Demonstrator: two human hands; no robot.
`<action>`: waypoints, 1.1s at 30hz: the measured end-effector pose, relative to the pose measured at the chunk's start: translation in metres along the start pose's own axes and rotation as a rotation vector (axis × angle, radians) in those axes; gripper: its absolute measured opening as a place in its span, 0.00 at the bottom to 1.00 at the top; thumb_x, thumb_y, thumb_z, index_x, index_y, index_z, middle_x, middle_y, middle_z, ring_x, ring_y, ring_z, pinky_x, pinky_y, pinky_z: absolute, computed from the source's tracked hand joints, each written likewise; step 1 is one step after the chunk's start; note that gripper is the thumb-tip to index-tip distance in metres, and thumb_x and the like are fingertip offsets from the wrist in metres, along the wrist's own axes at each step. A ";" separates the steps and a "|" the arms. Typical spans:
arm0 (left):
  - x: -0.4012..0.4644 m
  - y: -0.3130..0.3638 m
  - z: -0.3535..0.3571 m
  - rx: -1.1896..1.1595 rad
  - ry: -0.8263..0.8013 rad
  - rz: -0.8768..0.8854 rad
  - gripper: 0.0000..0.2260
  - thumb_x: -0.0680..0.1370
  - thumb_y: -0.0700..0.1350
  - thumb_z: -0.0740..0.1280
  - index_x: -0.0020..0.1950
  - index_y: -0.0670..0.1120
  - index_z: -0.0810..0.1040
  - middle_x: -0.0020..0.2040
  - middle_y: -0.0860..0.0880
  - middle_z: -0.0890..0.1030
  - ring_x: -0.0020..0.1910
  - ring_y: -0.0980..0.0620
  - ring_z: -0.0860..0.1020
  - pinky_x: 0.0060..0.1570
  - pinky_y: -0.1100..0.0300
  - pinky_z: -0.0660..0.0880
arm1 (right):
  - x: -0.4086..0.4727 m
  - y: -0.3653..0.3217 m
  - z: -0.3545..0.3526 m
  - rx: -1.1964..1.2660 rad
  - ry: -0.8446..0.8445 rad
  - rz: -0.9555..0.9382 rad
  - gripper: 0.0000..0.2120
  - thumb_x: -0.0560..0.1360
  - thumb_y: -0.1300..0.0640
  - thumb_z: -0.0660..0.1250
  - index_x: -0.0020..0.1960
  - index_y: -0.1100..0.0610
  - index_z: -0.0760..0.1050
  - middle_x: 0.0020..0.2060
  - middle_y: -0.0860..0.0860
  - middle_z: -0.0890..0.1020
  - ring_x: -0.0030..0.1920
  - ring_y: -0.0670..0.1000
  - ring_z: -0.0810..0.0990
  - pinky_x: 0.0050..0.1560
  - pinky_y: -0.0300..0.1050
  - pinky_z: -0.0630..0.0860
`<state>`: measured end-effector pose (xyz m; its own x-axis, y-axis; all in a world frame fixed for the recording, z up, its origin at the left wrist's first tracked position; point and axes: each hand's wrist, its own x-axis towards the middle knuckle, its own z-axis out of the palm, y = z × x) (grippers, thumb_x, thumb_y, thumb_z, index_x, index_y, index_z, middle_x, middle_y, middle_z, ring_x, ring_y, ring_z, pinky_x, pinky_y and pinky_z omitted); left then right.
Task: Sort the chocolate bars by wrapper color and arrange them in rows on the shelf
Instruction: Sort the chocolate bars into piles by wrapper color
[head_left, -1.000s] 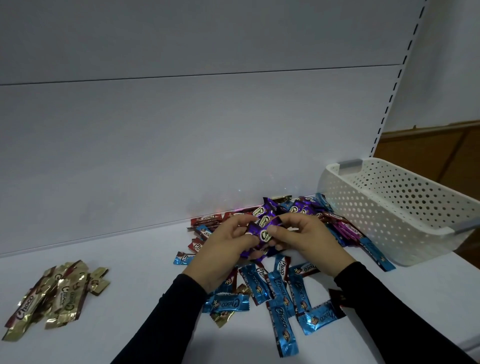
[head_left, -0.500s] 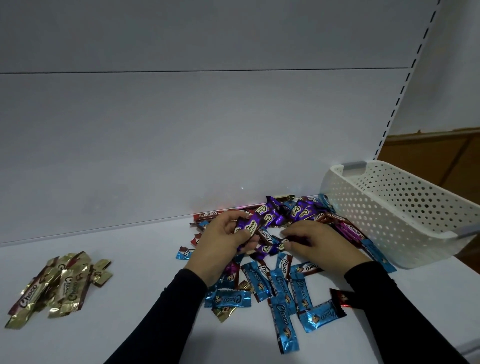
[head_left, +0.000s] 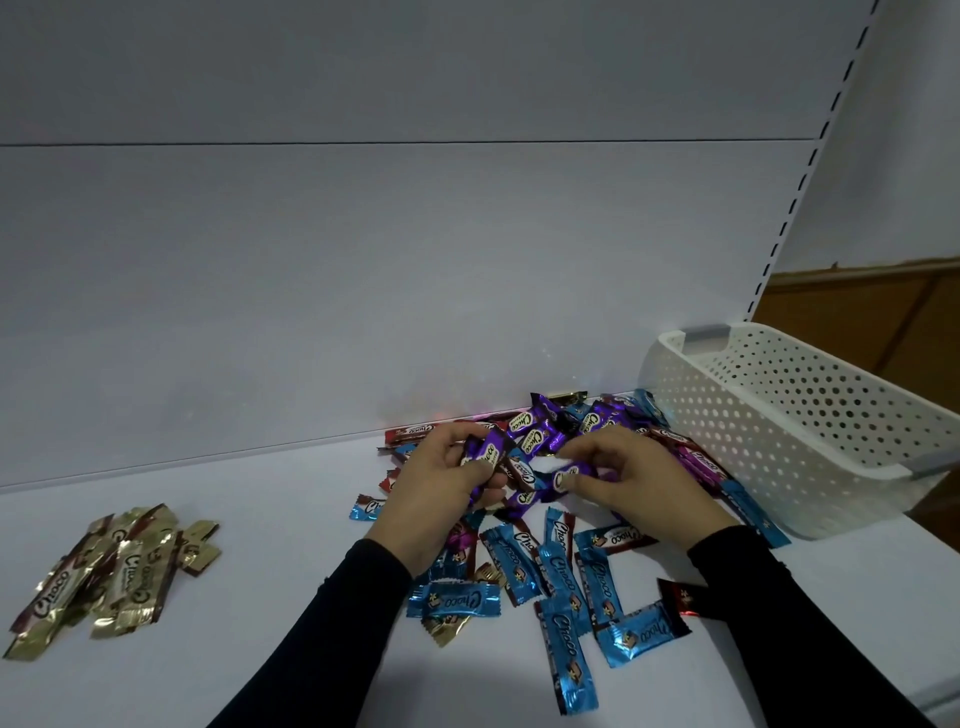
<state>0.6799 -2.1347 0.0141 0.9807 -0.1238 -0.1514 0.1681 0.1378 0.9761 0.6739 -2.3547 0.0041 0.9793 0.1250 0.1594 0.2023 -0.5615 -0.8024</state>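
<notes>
Gathering purple bars out of the mixed heap at the shelf's back edge.

The left hand (head_left: 441, 486) grips a purple bar (head_left: 485, 452) while the right hand (head_left: 631, 480) pinches another purple bar (head_left: 569, 474) from the heap (blue bars (head_left: 563, 582) lie toward the front edge, gold bars (head_left: 111, 574) already grouped near the left end). Next, I judge, both purples need carrying to a bare stretch of shelf (head_left: 260, 519), away from the white basket (head_left: 779, 431).
</notes>
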 end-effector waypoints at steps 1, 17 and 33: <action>0.000 0.000 0.000 0.001 -0.005 0.000 0.13 0.80 0.31 0.65 0.59 0.46 0.77 0.56 0.43 0.81 0.43 0.49 0.85 0.42 0.58 0.82 | 0.000 -0.003 0.000 0.115 0.011 0.000 0.10 0.73 0.60 0.74 0.52 0.49 0.81 0.48 0.48 0.83 0.50 0.46 0.82 0.53 0.43 0.79; 0.003 -0.004 -0.001 -0.029 -0.050 0.048 0.14 0.77 0.32 0.70 0.59 0.46 0.78 0.56 0.44 0.83 0.43 0.50 0.85 0.42 0.58 0.80 | 0.000 -0.020 0.022 0.299 0.177 0.057 0.09 0.73 0.52 0.72 0.51 0.53 0.79 0.43 0.54 0.83 0.44 0.52 0.83 0.45 0.42 0.79; 0.007 -0.007 -0.004 -0.091 0.030 0.041 0.15 0.78 0.31 0.68 0.61 0.44 0.76 0.54 0.45 0.83 0.48 0.49 0.86 0.49 0.52 0.83 | -0.003 -0.022 0.023 0.021 0.103 0.099 0.06 0.75 0.51 0.71 0.43 0.53 0.78 0.38 0.48 0.83 0.39 0.43 0.80 0.41 0.37 0.76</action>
<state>0.6864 -2.1325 0.0052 0.9893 -0.0864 -0.1174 0.1345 0.2314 0.9635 0.6663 -2.3235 0.0078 0.9905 -0.0151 0.1363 0.1057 -0.5493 -0.8289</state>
